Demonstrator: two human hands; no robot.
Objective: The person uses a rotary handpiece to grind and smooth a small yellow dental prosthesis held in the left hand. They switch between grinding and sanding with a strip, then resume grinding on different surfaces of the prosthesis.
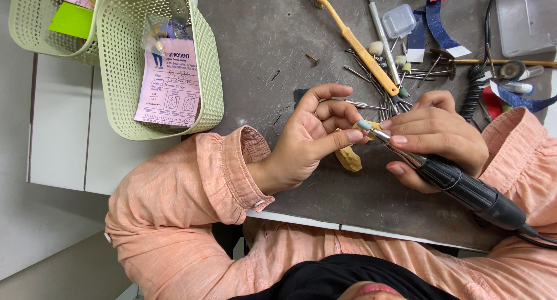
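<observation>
Head view — our left hand (307, 138) pinches a yellow cast (349, 158), right hand (432, 134) grips the grinder (464, 188) — tip touching, grinding looks underway, not finished.

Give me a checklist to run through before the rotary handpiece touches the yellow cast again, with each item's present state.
1. Left hand grips the yellow cast: ok.
2. Right hand holds the black handpiece like a pen: ok.
3. Pale blue tip seated in the handpiece: ok.
4. Tip spinning: cannot tell.
5. Left thumb sits right beside the tip: not ok.
6. Loose burs and orange toothbrush lie apart from both hands: ok.
</observation>
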